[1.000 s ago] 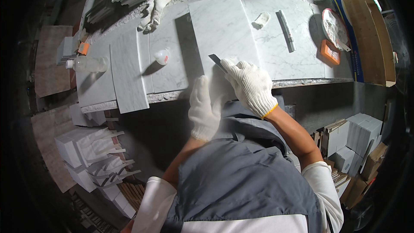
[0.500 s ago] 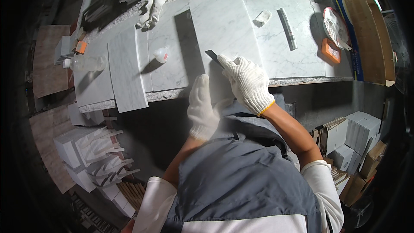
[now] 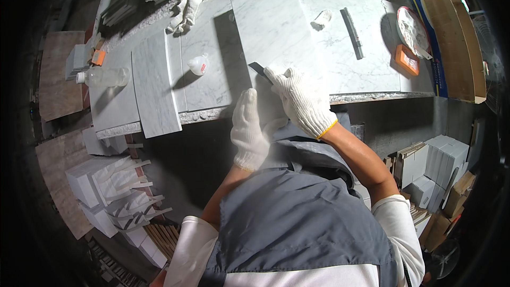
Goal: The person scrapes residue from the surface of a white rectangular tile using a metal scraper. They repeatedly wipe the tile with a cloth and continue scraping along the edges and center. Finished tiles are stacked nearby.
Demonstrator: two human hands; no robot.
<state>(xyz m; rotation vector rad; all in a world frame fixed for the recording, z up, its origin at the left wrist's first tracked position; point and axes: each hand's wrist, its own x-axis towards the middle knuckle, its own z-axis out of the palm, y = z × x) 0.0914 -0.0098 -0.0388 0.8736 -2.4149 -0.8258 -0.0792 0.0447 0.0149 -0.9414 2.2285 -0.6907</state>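
A white marble slab [image 3: 272, 24], veined grey, lies lengthwise in front of me, raised above the bench surface. My right hand [image 3: 307, 101], in a white knitted glove with a yellow cuff edge, is closed around a dark flat blade [image 3: 257, 68]. The blade's tip lies at the slab's left edge; its grip is hidden in the glove. Beside the slab's near left edge, my left hand [image 3: 249, 130], also gloved, has its fingers stretched out together and the thumb apart. Whether its palm presses on the slab is hard to make out.
Left on the bench are a narrow marble strip [image 3: 155, 85], a small white bottle [image 3: 197, 65], a clear bottle [image 3: 106, 77] and spare gloves [image 3: 187, 9]. To the right lie a marker-like tube [image 3: 353, 34], an orange block [image 3: 407, 60] and a cardboard box [image 3: 451, 42].
The right hand and blade have shifted slightly left along the slab. My left hand keeps nearly the same place, and the whole view has moved a little.
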